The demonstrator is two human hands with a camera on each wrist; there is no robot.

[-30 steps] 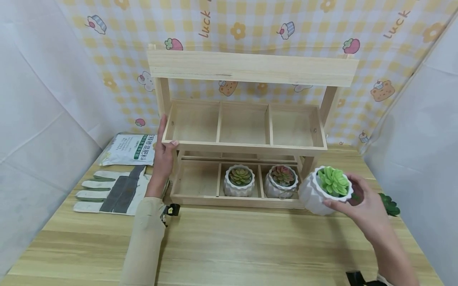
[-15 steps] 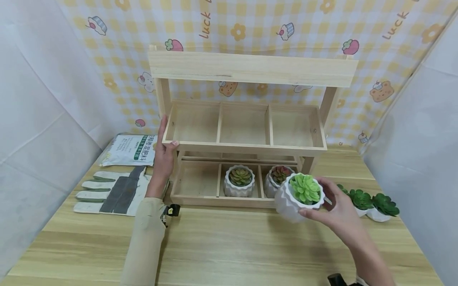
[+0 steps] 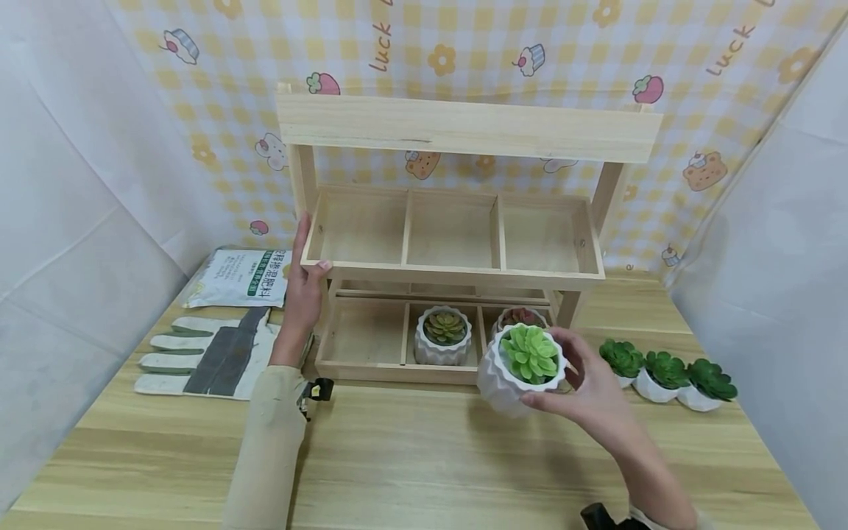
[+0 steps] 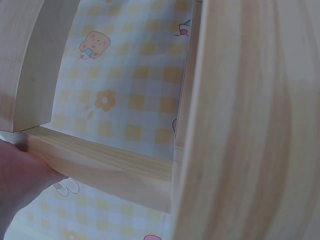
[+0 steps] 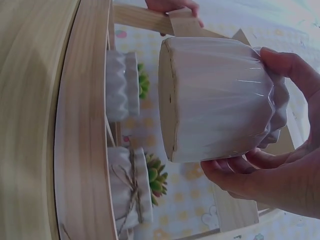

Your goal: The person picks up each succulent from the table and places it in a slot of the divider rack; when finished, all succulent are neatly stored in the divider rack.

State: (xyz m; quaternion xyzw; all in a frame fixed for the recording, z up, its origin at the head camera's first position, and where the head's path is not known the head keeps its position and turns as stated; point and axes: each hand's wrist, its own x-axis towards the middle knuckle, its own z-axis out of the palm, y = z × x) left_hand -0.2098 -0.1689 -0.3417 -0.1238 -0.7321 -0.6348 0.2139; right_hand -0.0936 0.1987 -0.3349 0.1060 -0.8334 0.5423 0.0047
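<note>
**White pot with light-green succulent (image 3: 502, 383): in right hand (image 3: 591, 397), off the worktop (image 3: 424, 456)**

Right hand clamped on the pot, thumb on the near side, fingers round the far side. Pot is just in front of the lower tray (image 3: 397, 373), by its right compartment; base bare in the right wrist view. Left hand (image 3: 303, 298) grips the left front corner of the upper tray (image 3: 453, 274), thumb over the front edge.

Lower tray: white pot with green succulent (image 3: 442, 342) in the middle compartment; pot with reddish succulent (image 3: 520, 317) in the right one, partly hidden by the held pot, twine tied round it (right wrist view).

Right of rack: three small dark-green plants (image 3: 665, 370) in white pots, in a row. Left: work glove (image 3: 218, 358) in front of printed bag (image 3: 238, 276).
</note>
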